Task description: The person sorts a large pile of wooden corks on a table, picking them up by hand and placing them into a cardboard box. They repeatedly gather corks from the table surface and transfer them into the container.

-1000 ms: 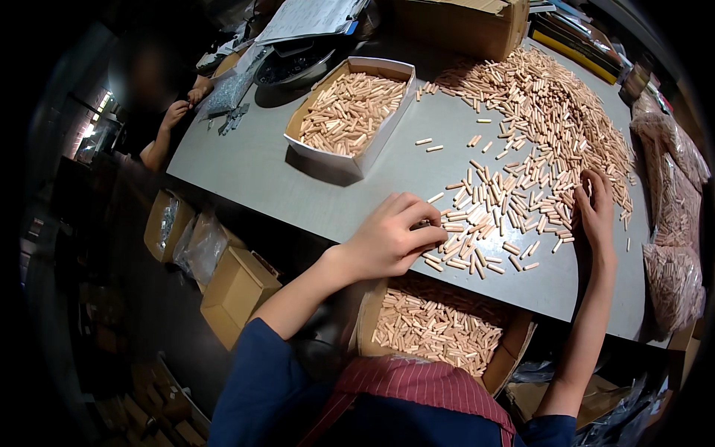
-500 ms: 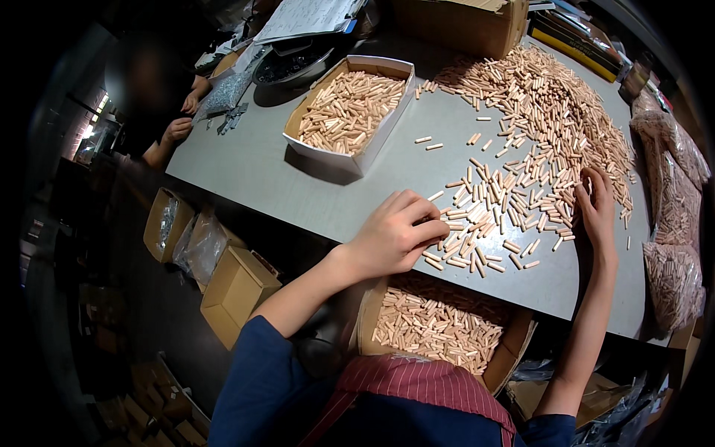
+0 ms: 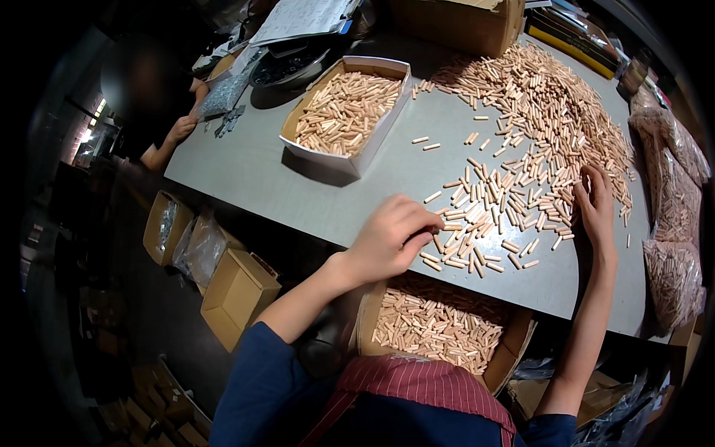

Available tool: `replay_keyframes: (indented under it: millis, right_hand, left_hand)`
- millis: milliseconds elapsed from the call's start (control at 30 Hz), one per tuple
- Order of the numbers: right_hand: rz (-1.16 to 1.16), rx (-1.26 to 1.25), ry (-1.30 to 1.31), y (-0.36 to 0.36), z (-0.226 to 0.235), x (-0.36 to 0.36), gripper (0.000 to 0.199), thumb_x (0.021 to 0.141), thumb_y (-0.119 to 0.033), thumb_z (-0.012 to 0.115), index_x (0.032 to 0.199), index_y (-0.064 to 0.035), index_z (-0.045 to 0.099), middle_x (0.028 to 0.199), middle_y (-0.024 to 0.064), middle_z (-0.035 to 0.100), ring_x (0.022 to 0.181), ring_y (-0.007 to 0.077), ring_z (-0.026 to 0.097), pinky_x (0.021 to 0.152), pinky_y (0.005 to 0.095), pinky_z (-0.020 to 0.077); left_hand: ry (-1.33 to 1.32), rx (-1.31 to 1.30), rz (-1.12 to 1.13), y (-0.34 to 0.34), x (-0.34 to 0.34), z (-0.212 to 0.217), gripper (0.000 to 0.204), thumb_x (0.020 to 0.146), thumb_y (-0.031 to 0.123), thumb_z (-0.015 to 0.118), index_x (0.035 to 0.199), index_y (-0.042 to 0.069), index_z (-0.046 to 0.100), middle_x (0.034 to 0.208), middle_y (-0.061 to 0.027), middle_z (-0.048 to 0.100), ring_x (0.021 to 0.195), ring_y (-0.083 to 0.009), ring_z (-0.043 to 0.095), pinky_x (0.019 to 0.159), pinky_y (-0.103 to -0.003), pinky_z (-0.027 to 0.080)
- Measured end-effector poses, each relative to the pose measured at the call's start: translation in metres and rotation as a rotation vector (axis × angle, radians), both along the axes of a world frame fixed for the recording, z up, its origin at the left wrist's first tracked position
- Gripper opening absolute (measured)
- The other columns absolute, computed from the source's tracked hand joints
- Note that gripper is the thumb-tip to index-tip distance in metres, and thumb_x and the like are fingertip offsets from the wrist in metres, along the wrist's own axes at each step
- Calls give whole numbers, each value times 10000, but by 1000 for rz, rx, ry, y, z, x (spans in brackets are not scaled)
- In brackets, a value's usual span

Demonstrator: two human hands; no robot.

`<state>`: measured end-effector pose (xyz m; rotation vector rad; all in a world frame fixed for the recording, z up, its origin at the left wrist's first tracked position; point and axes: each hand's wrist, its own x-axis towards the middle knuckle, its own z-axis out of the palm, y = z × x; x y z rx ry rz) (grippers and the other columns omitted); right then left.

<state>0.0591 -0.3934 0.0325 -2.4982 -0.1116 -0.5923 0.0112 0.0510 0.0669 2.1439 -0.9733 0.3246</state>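
Many short wooden dowels (image 3: pixel 547 97) lie heaped on the grey table, thinning into a loose scatter of dowels (image 3: pixel 484 197) between my hands. My left hand (image 3: pixel 391 237) is at the left edge of that scatter, near the table's front edge. Its fingers are bent and drawn together at the dowels; whatever is between the fingertips is hidden. On the right, my right hand (image 3: pixel 596 197) rests against the heap's near right side. Its thumb stands apart from the extended fingers, and no held dowel shows.
A white-sided box (image 3: pixel 365 160) full of dowels stands on the table (image 3: pixel 246 164). Below the front edge is a cardboard box (image 3: pixel 369 328) of dowels. Dowel-filled plastic bags (image 3: pixel 670 276) line the right. Another person's hand (image 3: pixel 181 130) is near small metal parts, far left.
My left hand has shifted slightly left, its fingertips drawn back from the scattered dowels. My right hand stays in place. The other person's hands have moved slightly.
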Motion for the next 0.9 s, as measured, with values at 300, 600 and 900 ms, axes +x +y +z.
replay_keyframes:
  millis: [300,600,900]
  right_hand:
    - [-11,2,-30,-1,-3,-1,368,997,-203,634,1297,7,603,1369,164,569,1275,334,558,1079,391,444]
    - [-4,21,7,3,4,-2,372,994,-194,633,1301,12,601,1370,166,570,1285,332,554,1084,390,440]
    - [8,16,-19,1,-1,-1,360,998,-204,632,1289,6,600,1365,158,565,1276,326,557,1082,388,441]
  left_hand:
    - [9,72,47,14,-24,0,232,802,54,743,1031,90,743,985,-54,693,938,-281,611,873,-387,479]
    - [-36,-18,-249,0,-41,-11,269,759,91,766,1028,98,770,979,-45,680,942,-261,614,861,-376,475]
    - [-65,-35,55,-22,-30,-2,223,809,26,773,1020,98,771,988,-37,660,953,-263,595,823,-373,492]
